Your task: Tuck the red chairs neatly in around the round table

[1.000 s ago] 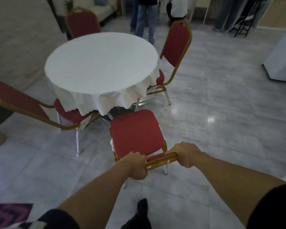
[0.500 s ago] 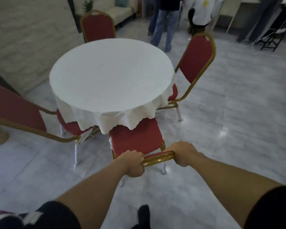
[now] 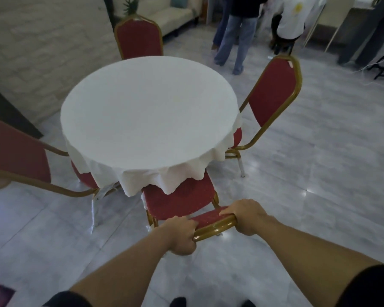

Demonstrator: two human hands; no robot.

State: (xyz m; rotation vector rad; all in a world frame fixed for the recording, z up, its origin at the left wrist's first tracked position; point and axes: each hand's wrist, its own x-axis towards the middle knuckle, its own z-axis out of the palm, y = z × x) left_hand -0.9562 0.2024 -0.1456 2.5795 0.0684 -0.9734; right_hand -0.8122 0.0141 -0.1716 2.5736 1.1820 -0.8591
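**Both hands on the near chair's back rail**

Arms stretched forward and down, nearly straight. Left hand (image 3: 182,235) clenched around the left end of the gold top rail of the near chair (image 3: 180,201), knuckles up, fingers wrapped under. Right hand (image 3: 245,219) gripping the right end of the same rail, fingers curled over the red padded edge. Seat of that chair partly under the hanging edge of the white tablecloth (image 3: 164,180), the rear of the seat and the back rail out clear of the table.

Four red chairs with gold frames, counted around one round table (image 3: 149,111): the near one in hand; the left chair (image 3: 16,154) with only the front of its seat under the cloth, backrest angled out well away; the right chair (image 3: 273,94) with seat mostly hidden by the cloth, back leaning outward; the far chair (image 3: 140,38) close against the table's far edge.

Beyond the table, two people (image 3: 237,34) standing on the pale tiled floor (image 3: 319,173), a cream sofa (image 3: 171,14) farther back. Brick wall (image 3: 42,45) at the left. Dark shoe tips at the bottom edge.
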